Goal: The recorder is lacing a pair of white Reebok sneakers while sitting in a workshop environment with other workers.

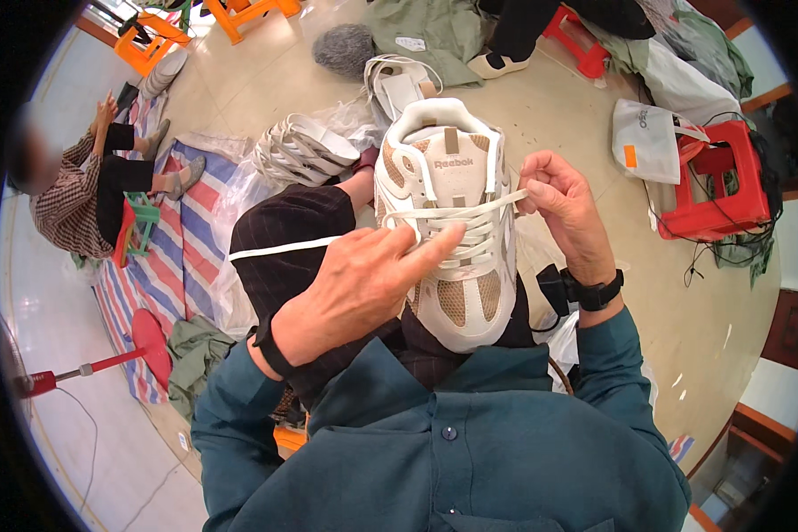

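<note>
A white and tan sneaker [459,301] rests on my lap, toe toward me, its tongue and collar facing away. My right hand [560,197], at the sneaker's right side, pinches a cream shoelace [474,211] between thumb and fingertips and draws it across the tongue. My left hand [355,277] lies over the sneaker's left side, index finger stretched over the crossed laces and the other fingers curled. A loose lace end [279,249] trails left from under this hand over my dark striped trouser leg. My left thumb is hidden.
Beyond my knees lie strappy pale shoes [303,151] on clear plastic and another laced shoe [399,87]. Left, a person [75,191] sits beside a striped sheet [199,208]. Right stands a red stool [723,191] with cables and a white bag [645,140].
</note>
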Tool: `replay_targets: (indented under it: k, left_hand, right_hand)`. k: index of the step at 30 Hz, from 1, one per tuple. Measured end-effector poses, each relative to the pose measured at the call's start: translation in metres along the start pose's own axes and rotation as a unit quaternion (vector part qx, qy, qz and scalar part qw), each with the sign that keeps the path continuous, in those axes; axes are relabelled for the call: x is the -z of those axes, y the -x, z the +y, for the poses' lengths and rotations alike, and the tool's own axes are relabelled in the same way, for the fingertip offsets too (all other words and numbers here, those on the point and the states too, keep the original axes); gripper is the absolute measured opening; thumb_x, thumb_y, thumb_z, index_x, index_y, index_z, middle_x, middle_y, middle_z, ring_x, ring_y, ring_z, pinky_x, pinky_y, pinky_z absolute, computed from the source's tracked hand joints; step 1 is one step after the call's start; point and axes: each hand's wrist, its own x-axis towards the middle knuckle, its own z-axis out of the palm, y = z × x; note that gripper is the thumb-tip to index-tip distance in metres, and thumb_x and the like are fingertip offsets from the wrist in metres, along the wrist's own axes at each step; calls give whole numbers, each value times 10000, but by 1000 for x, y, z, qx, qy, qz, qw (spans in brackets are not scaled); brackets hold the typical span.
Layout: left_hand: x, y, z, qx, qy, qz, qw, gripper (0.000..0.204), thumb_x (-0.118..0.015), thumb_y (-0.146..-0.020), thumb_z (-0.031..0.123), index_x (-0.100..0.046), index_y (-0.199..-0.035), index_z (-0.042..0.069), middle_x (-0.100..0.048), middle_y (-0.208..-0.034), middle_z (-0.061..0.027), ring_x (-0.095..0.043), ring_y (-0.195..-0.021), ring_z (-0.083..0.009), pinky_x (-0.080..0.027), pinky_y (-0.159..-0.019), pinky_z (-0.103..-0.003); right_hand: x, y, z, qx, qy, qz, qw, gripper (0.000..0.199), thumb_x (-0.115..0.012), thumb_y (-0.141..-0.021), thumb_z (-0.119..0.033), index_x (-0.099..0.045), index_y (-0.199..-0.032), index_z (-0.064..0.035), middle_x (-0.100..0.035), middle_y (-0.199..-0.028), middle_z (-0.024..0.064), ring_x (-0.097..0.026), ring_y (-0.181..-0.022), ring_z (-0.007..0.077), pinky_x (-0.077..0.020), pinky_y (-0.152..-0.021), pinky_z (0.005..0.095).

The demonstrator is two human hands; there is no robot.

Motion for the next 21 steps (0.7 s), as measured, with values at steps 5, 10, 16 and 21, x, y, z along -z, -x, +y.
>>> replay_targets:
  k: [5, 10, 16, 21]
  left_hand:
    - [-3, -7, -8, -40, -43, -32, 998, 548, -592, -754, 56, -517, -1293, 126, -454, -710, -41, -537, -588, -186, -432, -545, -317]
    - [-1, -2, -8, -12, -66, -52, 996, 520, -599, -763, 56, -531, -1271, 140, -458, -684, -39, -538, -569, -183, -422, -521, -322]
    - [4, 6, -15, 41, 32, -7, 999, 505, -595, -716, -36, -583, -1205, 90, -471, -628, -76, -536, -537, -227, -440, -501, -350]
    - [14, 19, -31, 110, 6, 33, 993, 419, -563, -761, -59, -587, -1165, 47, -553, -697, -105, -587, -604, -264, -471, -552, -355]
  right_hand:
    - [11, -1, 0, -12, -48, 21, 999, 140, -630, -878, -108, -563, -994, -64, -499, -701, -52, -422, -591, 50, -352, -565, 200]
    - [14, -5, 9, -43, -130, 30, 990, 96, -608, -875, -75, -536, -938, -79, -420, -641, -73, -328, -522, 30, -264, -486, 189]
    - [18, -5, 16, -42, -122, 30, 991, 91, -608, -880, -86, -553, -953, -77, -455, -661, -63, -373, -547, 35, -297, -501, 187]
    - [-1, -4, 11, 72, 239, 139, 958, 198, -611, -901, -161, -606, -1053, -34, -622, -963, 20, -571, -857, 139, -444, -813, 258]
